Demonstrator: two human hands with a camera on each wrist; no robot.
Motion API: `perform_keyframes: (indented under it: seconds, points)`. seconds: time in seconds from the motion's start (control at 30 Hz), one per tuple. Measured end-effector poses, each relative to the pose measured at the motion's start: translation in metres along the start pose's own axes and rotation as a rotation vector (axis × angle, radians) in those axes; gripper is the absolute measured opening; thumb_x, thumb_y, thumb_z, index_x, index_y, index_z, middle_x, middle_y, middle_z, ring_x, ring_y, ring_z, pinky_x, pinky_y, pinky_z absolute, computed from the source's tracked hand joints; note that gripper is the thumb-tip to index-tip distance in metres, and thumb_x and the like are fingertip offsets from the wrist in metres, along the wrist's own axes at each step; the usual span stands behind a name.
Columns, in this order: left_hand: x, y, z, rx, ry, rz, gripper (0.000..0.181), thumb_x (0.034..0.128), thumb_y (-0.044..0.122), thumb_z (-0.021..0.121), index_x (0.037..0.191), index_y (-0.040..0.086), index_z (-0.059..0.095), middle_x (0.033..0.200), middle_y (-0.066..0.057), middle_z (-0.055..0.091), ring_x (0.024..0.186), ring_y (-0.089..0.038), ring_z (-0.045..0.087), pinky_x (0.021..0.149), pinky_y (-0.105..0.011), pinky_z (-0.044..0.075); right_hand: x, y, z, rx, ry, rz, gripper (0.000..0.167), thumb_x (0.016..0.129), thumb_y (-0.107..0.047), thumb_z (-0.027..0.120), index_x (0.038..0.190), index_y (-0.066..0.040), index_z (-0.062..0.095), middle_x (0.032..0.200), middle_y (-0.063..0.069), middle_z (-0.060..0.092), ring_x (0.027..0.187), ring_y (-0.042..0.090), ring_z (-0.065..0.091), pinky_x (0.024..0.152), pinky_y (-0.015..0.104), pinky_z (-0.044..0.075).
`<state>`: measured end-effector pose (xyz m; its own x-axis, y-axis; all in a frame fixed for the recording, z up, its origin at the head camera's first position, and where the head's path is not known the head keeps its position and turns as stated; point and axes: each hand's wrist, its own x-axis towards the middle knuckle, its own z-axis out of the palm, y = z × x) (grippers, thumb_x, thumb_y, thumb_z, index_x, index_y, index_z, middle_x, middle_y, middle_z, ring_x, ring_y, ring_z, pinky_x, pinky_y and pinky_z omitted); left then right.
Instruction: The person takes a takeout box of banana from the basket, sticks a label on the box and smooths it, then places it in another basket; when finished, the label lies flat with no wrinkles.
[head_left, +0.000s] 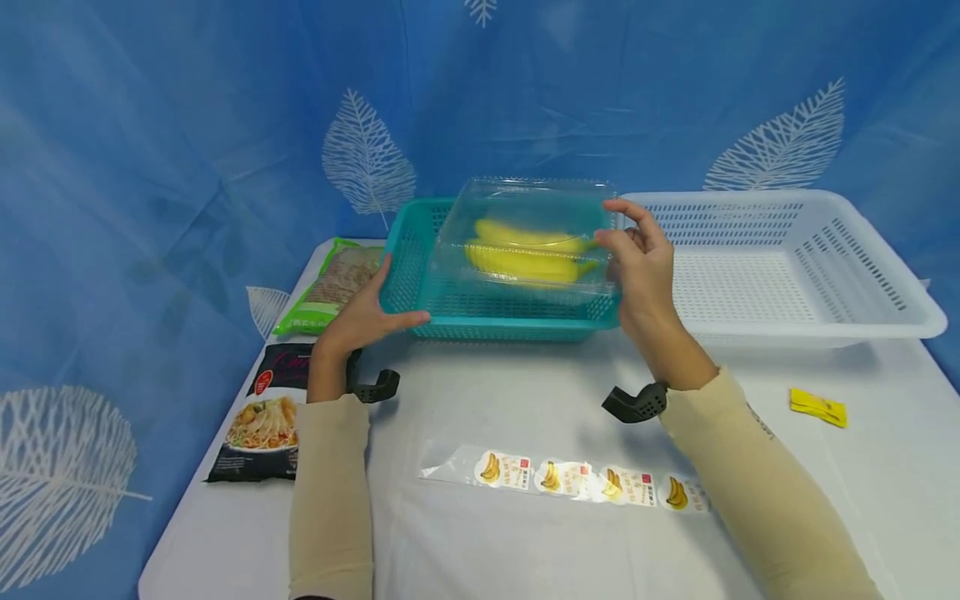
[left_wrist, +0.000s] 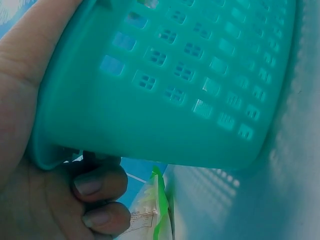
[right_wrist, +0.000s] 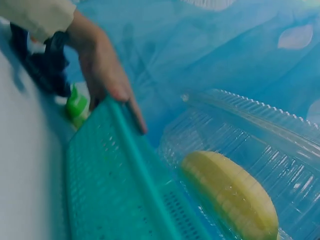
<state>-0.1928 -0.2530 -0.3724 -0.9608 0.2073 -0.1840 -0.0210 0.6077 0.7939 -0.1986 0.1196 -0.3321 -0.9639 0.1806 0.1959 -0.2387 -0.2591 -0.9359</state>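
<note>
A teal plastic basket stands at the back of the table. My left hand grips its left end, with the thumb on the rim and the other fingers curled under its outer side; the basket wall fills much of the left wrist view. Over the basket, my right hand pinches the right side of a clear plastic box. Yellow bananas lie inside that box; one banana shows through the plastic in the right wrist view. I cannot tell whether the lid is fastened.
A white basket stands at the right. Left lie a green-edged food bag and a black noodle packet. A strip of banana stickers lies in front, with a small yellow packet at the right.
</note>
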Motion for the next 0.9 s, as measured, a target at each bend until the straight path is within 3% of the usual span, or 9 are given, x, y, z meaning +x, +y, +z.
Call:
perform_keyframes:
  seconds: [0.27,0.57,0.77,0.9]
  points:
    - [0.001,-0.004,0.002,0.001,0.002,0.035,0.117,0.0889,0.049,0.077,0.162,0.032,-0.012,0.171,-0.007,-0.004,0.155,-0.039,0.008,0.114,-0.069,0.024,-0.020,-0.023,-0.011,0.082,-0.016,-0.060,0.033,0.092,-0.001,0.066,0.124,-0.011,0.071,0.071,0.001,0.049,0.062,0.012,0.042,0.046,0.021,0.031]
    - [0.002,-0.005,0.002,-0.017,0.002,0.057,0.117,0.0892,0.046,0.078,0.162,0.031,-0.012,0.171,-0.009,-0.003,0.154,-0.042,0.014,0.114,-0.068,0.027,-0.047,-0.035,-0.027,0.084,-0.047,-0.156,0.037,0.092,0.006,0.057,0.125,-0.005,0.069,0.062,0.001,0.040,0.049,0.013,0.032,0.038,0.025,0.016]
    - [0.001,-0.003,0.001,-0.010,0.005,0.054,0.116,0.0896,0.046,0.077,0.163,0.032,-0.012,0.171,-0.008,-0.003,0.154,-0.041,0.012,0.114,-0.067,0.027,-0.066,-0.038,-0.042,0.092,-0.059,-0.149,0.037,0.091,0.010,0.055,0.123,-0.002,0.068,0.064,0.003,0.040,0.053,0.015,0.041,0.036,0.023,0.022]
    - [0.001,-0.003,0.002,0.005,0.005,0.046,0.116,0.0892,0.047,0.078,0.162,0.032,-0.012,0.171,-0.008,-0.004,0.155,-0.041,0.009,0.114,-0.068,0.026,-0.078,-0.038,-0.054,0.103,-0.059,-0.134,0.039,0.091,0.013,0.052,0.124,0.000,0.067,0.070,0.004,0.042,0.058,0.015,0.042,0.043,0.018,0.035]
